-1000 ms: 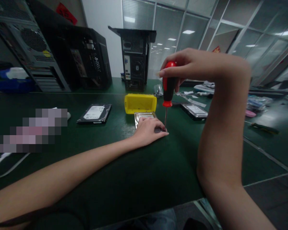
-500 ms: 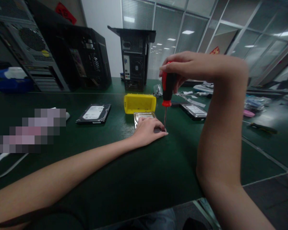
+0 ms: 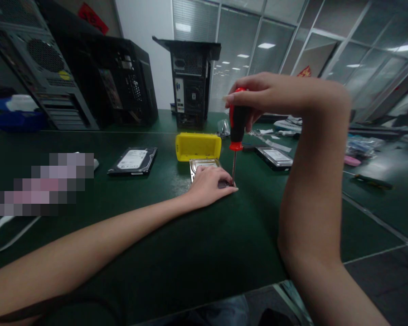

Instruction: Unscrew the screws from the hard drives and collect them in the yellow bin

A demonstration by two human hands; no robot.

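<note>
My right hand (image 3: pixel 255 97) is wrapped from above round the red and black handle of a screwdriver (image 3: pixel 238 124). The screwdriver stands upright, its thin shaft reaching down to the right end of a hard drive (image 3: pixel 204 163). My left hand (image 3: pixel 211 185) lies over that drive and grips it against the green table, with thumb and fingers on either side of the tip. Most of the drive is hidden under this hand. Just behind the drive is a yellow plastic tray (image 3: pixel 199 147), tilted with its hollow side facing me.
Another hard drive (image 3: pixel 133 160) lies to the left, and a further hard drive (image 3: pixel 275 157) lies behind my right forearm. Computer cases, among them a black tower (image 3: pixel 190 86), stand along the back. A blurred-out item with a white strap (image 3: pixel 15 235) lies at the far left.
The screwdriver handle and the fingers on it have shifted very slightly. My left hand and the hard drive stay in place.
</note>
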